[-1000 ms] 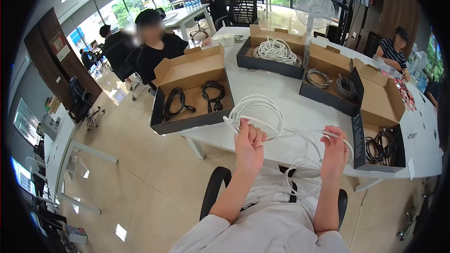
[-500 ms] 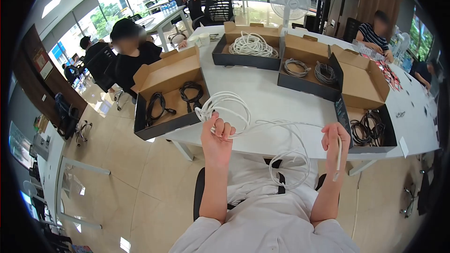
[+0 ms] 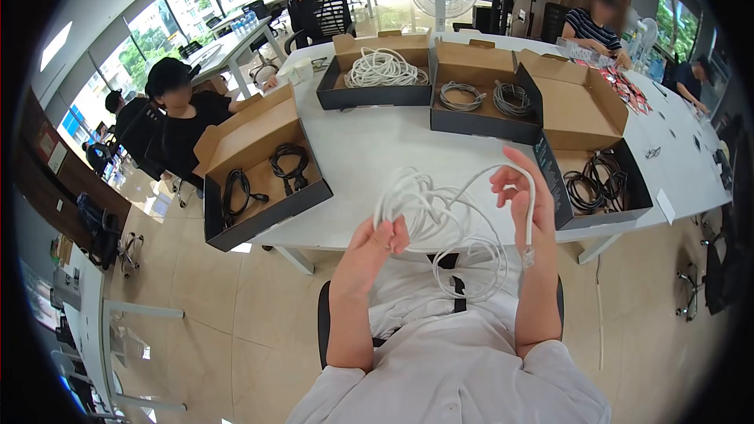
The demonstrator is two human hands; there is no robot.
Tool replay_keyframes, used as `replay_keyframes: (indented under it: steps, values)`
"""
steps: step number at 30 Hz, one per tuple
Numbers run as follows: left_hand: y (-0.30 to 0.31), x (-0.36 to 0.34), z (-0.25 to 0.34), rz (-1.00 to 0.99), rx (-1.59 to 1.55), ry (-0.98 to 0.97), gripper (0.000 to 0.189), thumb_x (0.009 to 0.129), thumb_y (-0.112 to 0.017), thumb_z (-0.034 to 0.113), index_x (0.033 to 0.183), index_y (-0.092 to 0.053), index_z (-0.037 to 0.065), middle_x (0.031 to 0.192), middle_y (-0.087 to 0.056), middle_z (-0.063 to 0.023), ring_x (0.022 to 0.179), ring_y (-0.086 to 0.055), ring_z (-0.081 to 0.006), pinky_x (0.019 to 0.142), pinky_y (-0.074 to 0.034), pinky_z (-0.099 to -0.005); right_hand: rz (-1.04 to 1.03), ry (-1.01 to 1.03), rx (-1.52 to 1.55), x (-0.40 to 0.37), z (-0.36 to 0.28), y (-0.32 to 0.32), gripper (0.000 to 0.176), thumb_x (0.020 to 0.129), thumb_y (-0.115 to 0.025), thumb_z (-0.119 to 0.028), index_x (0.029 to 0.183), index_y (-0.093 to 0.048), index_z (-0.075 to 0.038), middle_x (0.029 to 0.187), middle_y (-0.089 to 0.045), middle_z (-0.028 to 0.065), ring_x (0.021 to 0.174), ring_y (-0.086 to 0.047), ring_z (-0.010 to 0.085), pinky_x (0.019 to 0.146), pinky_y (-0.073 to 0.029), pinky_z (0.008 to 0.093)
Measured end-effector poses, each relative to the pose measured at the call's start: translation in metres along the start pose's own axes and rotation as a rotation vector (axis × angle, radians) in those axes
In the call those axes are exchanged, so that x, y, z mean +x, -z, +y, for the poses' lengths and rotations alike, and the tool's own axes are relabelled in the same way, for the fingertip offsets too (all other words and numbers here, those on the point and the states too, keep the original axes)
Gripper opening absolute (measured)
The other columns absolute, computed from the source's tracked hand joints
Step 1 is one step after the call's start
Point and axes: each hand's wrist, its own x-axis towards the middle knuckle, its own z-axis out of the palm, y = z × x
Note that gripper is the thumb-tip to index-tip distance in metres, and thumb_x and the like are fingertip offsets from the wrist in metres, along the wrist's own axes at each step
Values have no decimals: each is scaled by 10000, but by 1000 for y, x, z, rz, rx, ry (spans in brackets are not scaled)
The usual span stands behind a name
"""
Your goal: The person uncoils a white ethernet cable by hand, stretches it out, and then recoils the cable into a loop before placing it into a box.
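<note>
A bundle of white network cable (image 3: 424, 200) hangs in loops over the table's near edge and my lap. My left hand (image 3: 380, 237) is closed around one side of the coil, thumb pressed over the strands. To the right, my right hand (image 3: 521, 188) loosely holds the cable's free end, its fingers partly curled and spaced apart. From there the end bends over and hangs down by the wrist, finishing in a clear plug (image 3: 528, 256). Lower loops (image 3: 503, 267) dangle in front of my white clothes.
On the white table (image 3: 353, 149) stand open cardboard boxes: one with black cables (image 3: 289, 161) at left, one with white cable (image 3: 385, 69), one with grey coils (image 3: 462, 97), and one with black cables (image 3: 597, 184) at right. Several people sit or stand around the room.
My hands have come closer together, and the right hand has risen and loosened its fingers. The coil has shifted right and lies bunched between them. The camera view has turned slightly.
</note>
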Motion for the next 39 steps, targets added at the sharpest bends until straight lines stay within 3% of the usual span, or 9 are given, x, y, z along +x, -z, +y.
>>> replay_keyframes:
  steps: [9, 16, 19, 22, 25, 28, 31, 34, 39]
  values:
    - [-24, 0, -16, -184, 267, 104, 208, 1035, -402, 257, 980, -474, 70, 786, -425, 28, 748, -377, -89, 728, -349, -251, -277, 116, -354, 1, -10, -23, 716, 952, -496, -534, 1416, -423, 5, 921, -599, 86, 859, -530, 157, 732, -414, 292]
    - [-30, 2, -36, -224, 134, 234, 183, 1003, -425, 118, 1154, -477, 29, 928, -522, -24, 851, -490, -96, 789, -422, -264, -415, 235, -731, -5, -10, -37, 610, 811, -698, -276, 1341, -527, -28, 825, -541, 44, 827, -499, 248, 799, -422, 364]
    - [-31, -4, -43, 12, 14, 211, 327, 975, -449, 172, 1271, -448, 33, 1099, -560, -61, 1019, -550, -129, 847, -446, -265, -349, 445, -1049, -13, -13, -53, 525, 725, -714, -188, 1231, -625, -78, 812, -525, 19, 899, -488, 228, 882, -402, 418]
    - [-42, 0, -36, 137, -235, 256, 350, 985, -485, 335, 1184, -496, 48, 1016, -566, -12, 856, -534, -97, 698, -442, -282, -317, 482, -1090, -21, -10, -61, 458, 692, -705, -145, 1149, -672, -133, 850, -527, 5, 936, -476, 226, 972, -360, 487]
    - [-22, 3, -40, 80, -513, 339, 433, 981, -453, 439, 1177, -518, 58, 1045, -576, -11, 894, -553, -112, 713, -446, -286, -362, 451, -1114, -23, -7, -61, 417, 709, -695, -132, 1125, -679, -152, 894, -531, 4, 955, -491, 238, 1040, -313, 527]
    - [-19, 1, -35, -5, -504, 285, 505, 912, -588, 485, 1218, -547, 84, 1014, -590, 10, 848, -555, -108, 677, -427, -258, -397, 393, -1052, -23, -5, -56, 401, 705, -700, -119, 1105, -683, -142, 981, -552, 0, 1049, -493, 256, 1061, -290, 544]
    - [-20, 1, -38, 47, -305, 207, 380, 927, -606, 423, 1135, -568, 107, 832, -537, 41, 676, -455, -81, 587, -344, -250, -445, 388, -978, -22, -8, -49, 393, 704, -696, -83, 1094, -684, -136, 1073, -576, -4, 1140, -484, 281, 1067, -279, 560]
    - [-17, 1, -33, -66, -321, 158, 273, 957, -595, 345, 1082, -557, 106, 753, -505, 37, 676, -476, -108, 664, -400, -291, -365, 427, -855, -24, -5, -43, 382, 715, -700, -71, 1093, -676, -114, 1182, -564, 36, 1192, -477, 290, 1072, -290, 528]
    - [-14, 7, -34, -230, -457, 120, 253, 955, -598, 358, 1026, -504, 134, 679, -341, 65, 616, -355, -88, 697, -367, -307, 49, 212, -589, -26, -1, -32, 518, 792, -700, -133, 1285, -548, -89, 1288, -507, 156, 1267, -443, 290, 1078, -308, 446]
